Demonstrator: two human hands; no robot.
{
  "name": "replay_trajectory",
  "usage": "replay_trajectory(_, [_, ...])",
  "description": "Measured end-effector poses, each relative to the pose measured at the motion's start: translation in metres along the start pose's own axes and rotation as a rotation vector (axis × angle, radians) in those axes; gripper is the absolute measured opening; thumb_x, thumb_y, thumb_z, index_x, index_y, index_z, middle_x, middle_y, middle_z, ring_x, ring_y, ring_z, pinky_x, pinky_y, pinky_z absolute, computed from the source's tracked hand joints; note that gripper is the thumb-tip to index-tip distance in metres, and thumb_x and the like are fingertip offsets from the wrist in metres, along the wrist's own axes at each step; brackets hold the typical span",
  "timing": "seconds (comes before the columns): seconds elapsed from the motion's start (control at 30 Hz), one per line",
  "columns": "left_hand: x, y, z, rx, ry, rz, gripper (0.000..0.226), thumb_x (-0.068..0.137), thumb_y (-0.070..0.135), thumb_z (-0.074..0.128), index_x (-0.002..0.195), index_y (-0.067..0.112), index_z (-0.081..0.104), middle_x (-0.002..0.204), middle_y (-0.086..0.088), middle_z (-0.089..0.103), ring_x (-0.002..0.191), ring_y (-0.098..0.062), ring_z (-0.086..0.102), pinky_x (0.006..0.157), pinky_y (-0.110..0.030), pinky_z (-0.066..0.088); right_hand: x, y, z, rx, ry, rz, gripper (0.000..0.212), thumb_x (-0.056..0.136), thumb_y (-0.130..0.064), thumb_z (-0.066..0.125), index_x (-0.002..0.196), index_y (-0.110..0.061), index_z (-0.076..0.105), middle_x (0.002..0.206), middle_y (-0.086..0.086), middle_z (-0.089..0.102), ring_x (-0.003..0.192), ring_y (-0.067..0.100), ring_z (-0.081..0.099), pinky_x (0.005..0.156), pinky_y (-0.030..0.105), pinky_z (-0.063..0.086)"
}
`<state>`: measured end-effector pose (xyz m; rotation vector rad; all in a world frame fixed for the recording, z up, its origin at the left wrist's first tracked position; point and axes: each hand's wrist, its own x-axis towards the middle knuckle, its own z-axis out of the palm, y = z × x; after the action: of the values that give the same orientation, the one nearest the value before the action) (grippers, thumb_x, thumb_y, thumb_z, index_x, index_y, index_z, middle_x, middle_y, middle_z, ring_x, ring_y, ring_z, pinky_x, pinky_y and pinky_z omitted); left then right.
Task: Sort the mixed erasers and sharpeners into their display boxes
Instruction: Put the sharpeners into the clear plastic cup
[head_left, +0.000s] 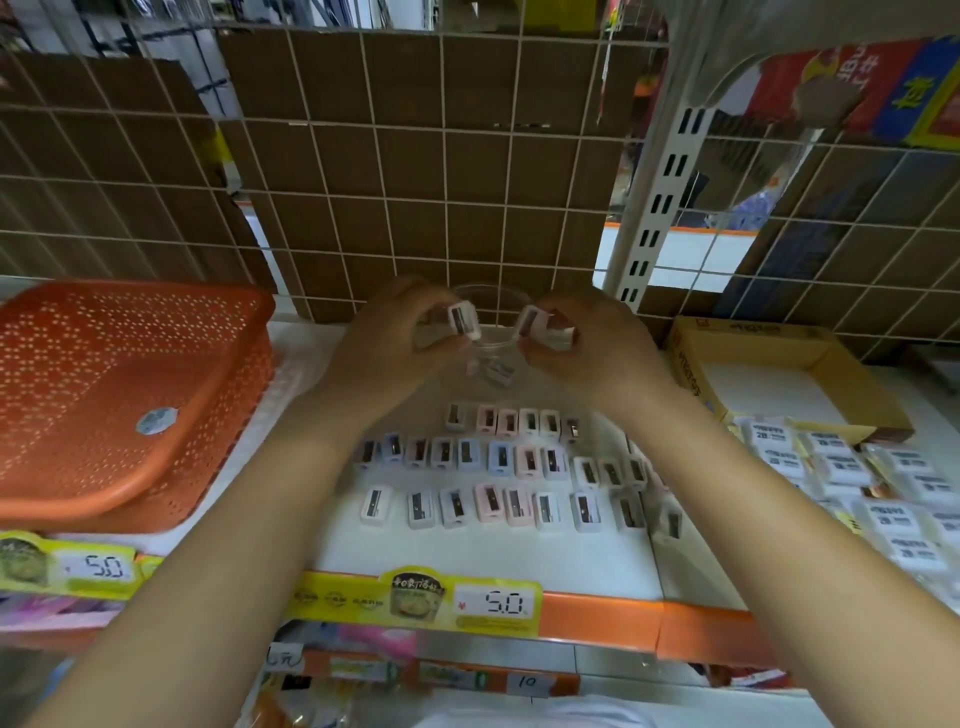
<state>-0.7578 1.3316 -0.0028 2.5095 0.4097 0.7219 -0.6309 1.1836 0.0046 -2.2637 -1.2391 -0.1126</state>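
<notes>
While both hands hover over the clear plastic tub (491, 332) at the back of the shelf (467, 551), we read the step as pulling sharpeners out of it to lay in rows. Left hand (387, 338) pinches a white sharpener (461, 319) btwn thumb + fingertips; right hand (592, 343) has its grip curled round a pink sharpener (535, 322), poss. a second piece behind it, can't tell. A couple more pcs sit inside the tub.

To do it well, we think: keep blade side up, match the row spacing, group by colour, don't knock the tub.

Sharpener rows (498, 467) lie flat on the white shelf just in front of the tub: small rectangular plastic blocks, rounded corners, pastel pink/blue/white, dark metal blade slot in each. Wrapped erasers (857, 478) to the right, white blocks in glossy film w/ 2B labels, beside an open cardboard box (769, 374), matte, tan. Orange perforated basket (130, 395) upside down at left, hard plastic. Wire grid (415, 156) behind
</notes>
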Motion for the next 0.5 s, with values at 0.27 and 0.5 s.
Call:
replay_trajectory(0.27, [0.033,-0.026,0.031,-0.019,-0.108,-0.14,0.034,0.084,0.025,0.065,0.117,0.015,0.06,0.107,-0.004,0.056,0.098,-0.019,0.055,0.08,-0.03,0.044,0.035,0.0,0.018,-0.025,-0.099,0.101,0.019,0.089,-0.03,0.056,0.097,-0.016,0.066,0.075,-0.002,0.059,0.074,0.013,0.059,0.062,0.022,0.04])
replay_trajectory(0.5, [0.011,-0.02,0.019,-0.013,-0.075,-0.094,0.036,0.085,0.021,0.062,0.12,0.013,0.057,0.111,-0.001,0.054,0.099,-0.014,0.051,0.078,-0.026,0.04,0.015,0.009,0.003,0.04,-0.114,0.155,0.03,0.086,-0.031,0.059,0.113,-0.018,0.063,0.108,0.002,0.065,0.088,0.012,0.058,0.072,0.022,0.04])
